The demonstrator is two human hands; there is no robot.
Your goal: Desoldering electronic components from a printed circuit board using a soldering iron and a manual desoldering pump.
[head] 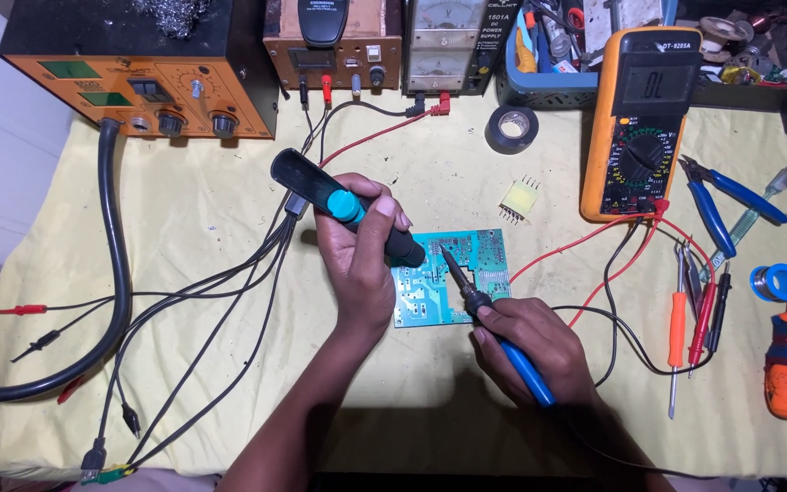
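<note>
A green circuit board (466, 251) lies flat on the yellow cloth (229, 182). My left hand (357, 260) grips a black and teal desoldering pump (339, 202), its dark tip resting on the board's left part. My right hand (539, 351) holds a blue-handled soldering iron (494, 323); its thin tip touches the board near the middle, just right of the pump's tip.
An orange multimeter (644, 118) with red and black leads stands to the right. Blue pliers (712, 205), screwdrivers (678, 333), a solder reel (776, 282), black tape (512, 128), a small yellow transformer (519, 199). An orange station (138, 91) and power supplies line the back; cables (211, 310) run left.
</note>
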